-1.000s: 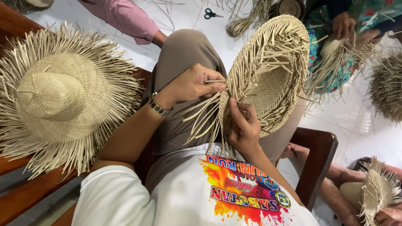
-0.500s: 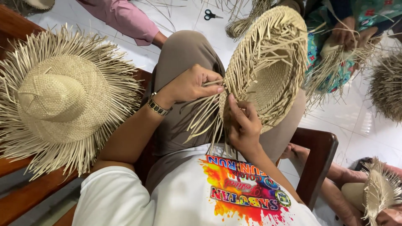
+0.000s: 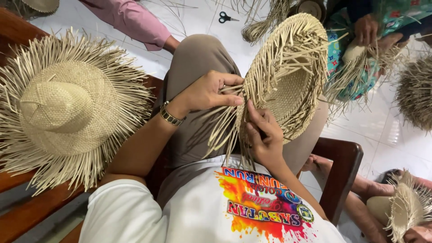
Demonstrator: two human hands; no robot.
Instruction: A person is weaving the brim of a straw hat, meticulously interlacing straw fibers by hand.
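On my lap stands a half-woven straw hat (image 3: 292,76), tilted on its edge with its hollow side toward me and loose strands sticking out all round the brim. My left hand (image 3: 207,92), with a metal watch at the wrist, pinches loose straw strands (image 3: 220,130) at the brim's near edge. My right hand (image 3: 263,135) grips the brim just below, fingers closed on the woven edge. The strands hang down between both hands.
A finished-looking straw hat with a fringed brim (image 3: 63,108) lies on the wooden bench (image 3: 27,216) at my left. Scissors (image 3: 227,18) lie on the white tiled floor. Other people with straw hats sit at top right (image 3: 369,40) and bottom right (image 3: 405,211). A pink sleeve (image 3: 135,20) shows at top.
The hat has tipped slightly more upright on my lap. My left fingers have shifted along the strands at the brim; my right hand stays on the edge.
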